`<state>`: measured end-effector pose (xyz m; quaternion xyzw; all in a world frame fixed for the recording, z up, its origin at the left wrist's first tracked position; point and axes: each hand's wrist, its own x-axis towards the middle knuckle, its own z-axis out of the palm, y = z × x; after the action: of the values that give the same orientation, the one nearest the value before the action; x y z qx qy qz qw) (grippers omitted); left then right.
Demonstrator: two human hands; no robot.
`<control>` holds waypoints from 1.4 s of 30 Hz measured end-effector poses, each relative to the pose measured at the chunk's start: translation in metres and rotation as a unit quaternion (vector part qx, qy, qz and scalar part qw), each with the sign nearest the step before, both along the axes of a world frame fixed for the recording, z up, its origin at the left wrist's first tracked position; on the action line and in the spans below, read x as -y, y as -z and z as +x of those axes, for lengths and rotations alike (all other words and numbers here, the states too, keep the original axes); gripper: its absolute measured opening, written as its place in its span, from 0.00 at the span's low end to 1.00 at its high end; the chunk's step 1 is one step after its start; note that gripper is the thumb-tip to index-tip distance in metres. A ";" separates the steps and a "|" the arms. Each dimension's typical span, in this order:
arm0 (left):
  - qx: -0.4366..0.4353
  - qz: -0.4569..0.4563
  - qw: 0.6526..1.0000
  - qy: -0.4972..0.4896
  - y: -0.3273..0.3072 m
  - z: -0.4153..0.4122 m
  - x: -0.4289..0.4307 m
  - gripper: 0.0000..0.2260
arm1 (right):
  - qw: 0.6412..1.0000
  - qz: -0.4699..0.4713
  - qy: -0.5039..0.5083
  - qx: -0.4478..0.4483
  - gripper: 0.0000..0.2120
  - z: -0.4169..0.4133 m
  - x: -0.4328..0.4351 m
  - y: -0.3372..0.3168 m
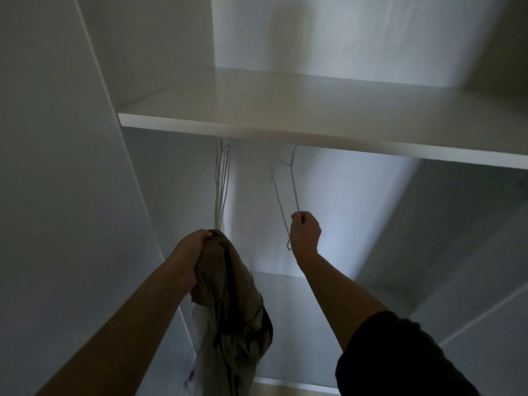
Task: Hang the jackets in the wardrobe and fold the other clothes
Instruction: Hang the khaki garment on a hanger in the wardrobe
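Observation:
I face the inside of a white wardrobe. My left hand grips the top of a bunched brown-grey jacket, which hangs down from my fist at lower centre. To its right, my right hand pinches a thin white wire hanger. That hanger slants up toward the underside of the shelf; its hook is hidden there. The hanger and the jacket are apart.
Several more white wire hangers hang in a tight bunch under the shelf, just above my left hand. The wardrobe's left side panel stands close beside my left arm. A lower white board lies below my hands.

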<state>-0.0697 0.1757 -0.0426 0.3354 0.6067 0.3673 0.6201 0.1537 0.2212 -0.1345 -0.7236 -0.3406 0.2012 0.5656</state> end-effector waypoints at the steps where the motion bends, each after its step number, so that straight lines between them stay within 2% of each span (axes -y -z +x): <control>1: -0.005 0.007 1.000 0.013 -0.001 0.004 0.002 0.09 | 1.000 0.005 0.016 0.004 0.11 0.006 0.009 0.000; 4: -0.030 0.038 0.998 0.037 -0.004 0.016 0.006 0.15 | 0.999 -0.014 0.031 0.022 0.12 0.024 0.018 -0.011; 9: -0.059 0.057 0.992 0.099 -0.008 0.030 0.008 0.16 | 0.999 -0.001 0.044 0.012 0.11 0.033 0.026 -0.025; 14: -0.041 0.049 0.992 0.106 -0.011 0.031 0.006 0.12 | 0.999 0.029 0.022 -0.038 0.10 0.020 0.068 0.004; 16: -0.026 0.039 0.993 0.104 -0.011 0.035 0.005 0.12 | 0.996 -0.009 -0.021 -0.087 0.07 0.023 0.077 0.011; 18: -0.025 0.040 0.993 0.107 -0.010 0.040 0.004 0.14 | 0.992 -0.048 -0.024 -0.112 0.07 0.035 0.073 0.005; 21: -0.030 0.043 0.992 0.114 -0.008 0.043 0.004 0.13 | 0.995 -0.093 0.035 -0.026 0.14 0.050 0.070 -0.005; 24: -0.032 0.040 0.992 0.115 -0.003 0.044 0.005 0.15 | 0.995 -0.079 0.047 -0.024 0.17 0.041 0.094 0.014; 27: -0.033 0.042 0.991 0.124 0.000 0.046 0.006 0.12 | 0.993 -0.065 0.002 -0.101 0.11 0.036 0.111 0.026; 31: -0.041 0.036 0.990 0.132 0.002 0.049 0.009 0.08 | 0.984 0.036 -0.012 -0.173 0.07 0.036 0.116 0.010; 33: -0.044 0.040 0.989 0.137 0.003 0.049 0.010 0.09 | 0.982 0.054 -0.017 -0.181 0.10 0.036 0.122 0.009; 37: -0.058 0.041 0.988 0.134 0.000 0.048 0.014 0.11 | 0.992 0.029 0.003 -0.121 0.19 0.040 0.141 0.014; 42: -0.074 0.040 0.989 0.122 -0.007 0.052 0.025 0.12 | 0.955 0.105 0.014 -0.278 0.23 0.040 0.166 0.005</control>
<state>-0.0173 0.1512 -0.0352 0.4575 0.5901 0.2867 0.6002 0.1932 0.0554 -0.1397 -0.5806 -0.1790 0.3493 0.7133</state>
